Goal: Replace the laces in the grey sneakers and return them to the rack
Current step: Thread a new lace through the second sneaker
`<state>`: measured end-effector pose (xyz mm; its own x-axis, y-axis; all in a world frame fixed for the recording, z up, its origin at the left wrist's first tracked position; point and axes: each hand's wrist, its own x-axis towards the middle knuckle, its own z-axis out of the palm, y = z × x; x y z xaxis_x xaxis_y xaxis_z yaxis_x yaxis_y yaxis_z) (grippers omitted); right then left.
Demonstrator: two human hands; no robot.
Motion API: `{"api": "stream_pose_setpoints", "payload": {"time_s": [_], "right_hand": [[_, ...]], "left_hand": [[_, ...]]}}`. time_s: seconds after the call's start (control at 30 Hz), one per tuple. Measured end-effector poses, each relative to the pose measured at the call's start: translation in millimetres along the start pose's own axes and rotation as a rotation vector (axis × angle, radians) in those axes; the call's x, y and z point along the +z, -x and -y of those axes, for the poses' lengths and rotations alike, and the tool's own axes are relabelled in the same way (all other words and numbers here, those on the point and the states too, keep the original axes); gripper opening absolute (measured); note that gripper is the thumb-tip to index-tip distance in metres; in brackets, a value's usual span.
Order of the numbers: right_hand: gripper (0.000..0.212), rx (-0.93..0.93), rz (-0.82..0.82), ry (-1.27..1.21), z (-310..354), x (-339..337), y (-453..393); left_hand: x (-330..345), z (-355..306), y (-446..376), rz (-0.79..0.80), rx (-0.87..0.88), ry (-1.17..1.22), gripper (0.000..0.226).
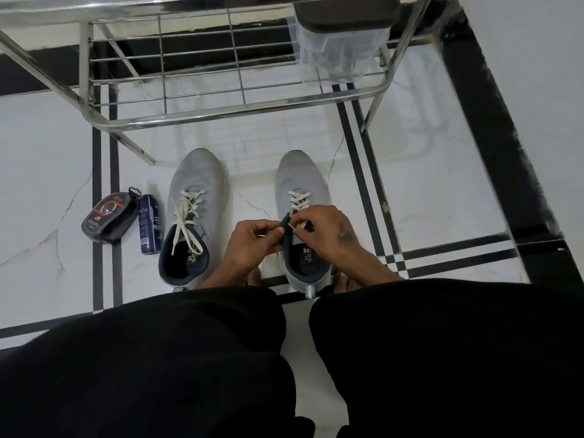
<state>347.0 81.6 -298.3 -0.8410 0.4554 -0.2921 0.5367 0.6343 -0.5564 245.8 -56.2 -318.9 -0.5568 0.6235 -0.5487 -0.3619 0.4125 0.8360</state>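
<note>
1. Two grey sneakers are set side by side on the white tiled floor (426, 184), toes pointed toward a steel rack (196, 115), heels close to the person's knees.
2. The left sneaker (196, 184) is laced with a cream lace (186, 216); its loose ends are draped over the tongue and into the dark opening.
3. The right sneaker (300, 181) is laced only across its lower eyelets with a second cream lace (298, 197).
4. The dark tongue of the right sneaker is pinched by the left hand (252, 241) between thumb and curled fingers.
5. The lace end is pinched by the right hand (328, 230) just above the tongue; the grip is pressed together, though exactly which eyelet is being worked cannot be made out.
6. To the left of the left sneaker, a dark blue spray can (149, 224) is laid on the floor, and a black shoe-polish sponge case (109, 218) is rested just beside it.
7. A clear plastic container (341, 55) with a dark lid is stood on the rack's lower wire shelf, at its right end.
</note>
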Motion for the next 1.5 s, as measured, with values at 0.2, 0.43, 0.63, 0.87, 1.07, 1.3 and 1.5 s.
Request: {"api": "stream_pose_setpoints", "payload": {"time_s": [0.2,0.43,0.63,0.87,1.07,1.3,1.5], "right_hand": [[0.012,-0.003,-0.008,0.073,2,4,0],[0.014,0.025,-0.064,0.050,6,2,6],[0.015,0.053,-0.066,0.050,9,-2,5],[0.011,0.048,-0.065,0.027,9,-2,4],[0.021,0.136,-0.115,-0.232,5,5,9],[0.041,0.103,-0.323,0.162,-12,-1,23],[0.019,0.247,-0.186,-0.009,-26,-4,34]], "left_hand": [[-2,3,-2,0.012,0.037,-0.044,0.019],[-2,1,-1,0.023,0.077,-0.057,0.017],[2,-2,-4,-0.007,0.103,-0.166,0.020],[5,0,-1,0.000,0.123,-0.163,0.018],[7,-1,-3,-0.006,0.107,-0.131,0.014],[-2,-13,-1,-0.102,0.130,-0.380,0.014],[-54,-28,30,-0.206,0.313,-0.988,0.005]]}}
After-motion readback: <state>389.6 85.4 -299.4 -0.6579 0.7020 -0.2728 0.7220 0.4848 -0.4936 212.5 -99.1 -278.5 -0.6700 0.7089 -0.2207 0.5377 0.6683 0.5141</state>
